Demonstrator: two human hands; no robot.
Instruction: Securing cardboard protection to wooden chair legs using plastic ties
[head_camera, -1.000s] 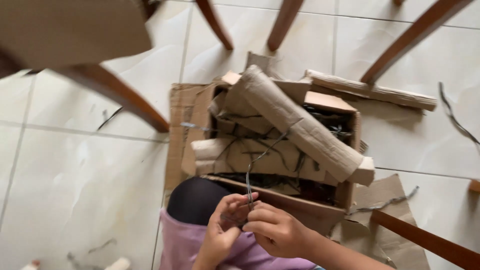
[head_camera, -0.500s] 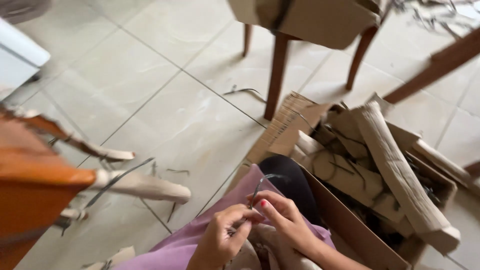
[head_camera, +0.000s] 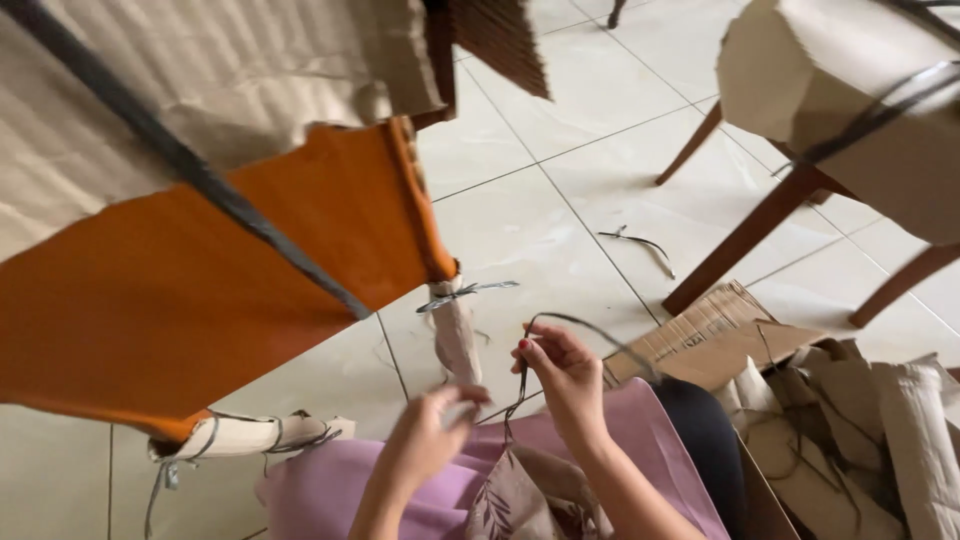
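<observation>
A thin dark plastic strap (head_camera: 575, 325) arcs above the person's lap. One end is pinched at the fingertips of the right hand (head_camera: 560, 370); from there the strap loops up, bends to the right and runs down toward the flap of the cardboard box (head_camera: 700, 345). A second strand hangs from the same pinch, down past the wrist toward the lilac cloth (head_camera: 330, 490) over the knees. So the strap's long axis runs roughly from the right fingers out to the right, away from the left hand.

The right fingers are closed narrowly on the strap. The left hand (head_camera: 430, 435) sits lower and to the left, fingers loosely curled; whether they grip anything I cannot tell. It is close to the paper-wrapped chair leg (head_camera: 455, 335), which is tied with another strap, and the right hand is clearly the nearer one to the loop.

Above left hangs an orange chair seat (head_camera: 200, 300) partly under torn brown paper, over a pale tiled floor (head_camera: 560, 180).
</observation>
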